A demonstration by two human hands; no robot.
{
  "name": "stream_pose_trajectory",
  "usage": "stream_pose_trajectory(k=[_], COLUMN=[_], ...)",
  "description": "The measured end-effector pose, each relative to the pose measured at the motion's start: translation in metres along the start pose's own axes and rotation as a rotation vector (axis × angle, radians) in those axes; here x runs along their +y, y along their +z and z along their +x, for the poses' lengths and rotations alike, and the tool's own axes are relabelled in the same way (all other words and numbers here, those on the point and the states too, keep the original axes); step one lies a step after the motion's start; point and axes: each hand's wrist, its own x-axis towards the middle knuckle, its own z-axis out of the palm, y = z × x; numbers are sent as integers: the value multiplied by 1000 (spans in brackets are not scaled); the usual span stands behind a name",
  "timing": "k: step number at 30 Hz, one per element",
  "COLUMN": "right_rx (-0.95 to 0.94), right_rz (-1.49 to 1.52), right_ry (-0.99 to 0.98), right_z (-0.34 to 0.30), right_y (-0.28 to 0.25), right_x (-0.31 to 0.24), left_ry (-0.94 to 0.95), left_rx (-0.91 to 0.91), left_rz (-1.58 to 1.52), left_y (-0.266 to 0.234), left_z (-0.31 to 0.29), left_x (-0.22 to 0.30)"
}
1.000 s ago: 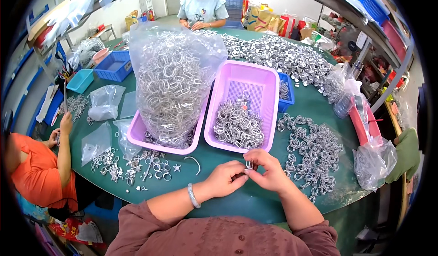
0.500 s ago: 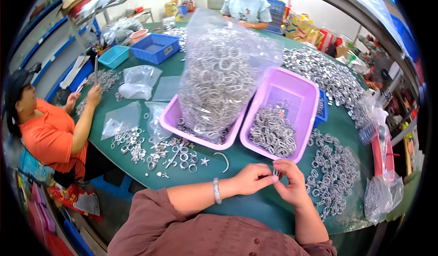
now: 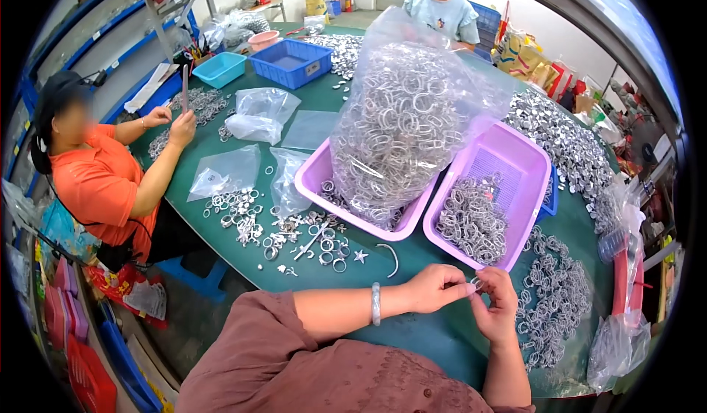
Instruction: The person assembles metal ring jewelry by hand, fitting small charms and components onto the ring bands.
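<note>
My left hand [image 3: 440, 288] and my right hand [image 3: 496, 306] meet in front of the purple baskets, fingers pinched together. A small silver metal ring [image 3: 476, 283] shows between their fingertips, partly covered. Just beyond them stands a purple basket [image 3: 541, 185] with a heap of silver rings [image 3: 471, 221] inside. Left of it, a second purple basket [image 3: 313, 181] carries a big clear plastic bag [image 3: 405, 111] bulging with rings. A loose pile of linked-looking metal rings [image 3: 556, 302] lies on the table beside my right hand.
On the green table [image 3: 243, 258] lie assorted metal pieces [image 3: 324, 244], a curved metal strip [image 3: 395, 260] and flat clear bags [image 3: 228, 174]. Blue bins [image 3: 291, 63] stand farther back. A co-worker in orange [image 3: 103, 177] sits left; another person [image 3: 442, 15] is across the table.
The whole scene has shifted right in the picture as my head turned left. My hands stay together, and the ring between the fingertips shows more plainly. The person in orange still raises a long flat piece.
</note>
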Motion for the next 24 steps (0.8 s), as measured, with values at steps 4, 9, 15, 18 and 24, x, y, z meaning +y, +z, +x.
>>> stream_pose_trajectory(k=[4,9,15,18,24], right_rx=[9,-6,-9,-22,-28], right_rz=[-83,-110,-110,11,334], right_ry=[-50,-67,-37,14,224], right_z=[4,4,1,0,-4], right_y=[0,0,-2,-2,0], right_x=[0,-7,-2,4,13], left_ry=[-126,-259,-383,-405,-429], left_rx=[-33,-47,-18,9,7], left_rz=[-84,-292,-457,-558,-661], left_y=[-3,0,-2,-5,-9], left_z=[0,-3,-2,-4,-1], left_x=[5,-3,2,0,0])
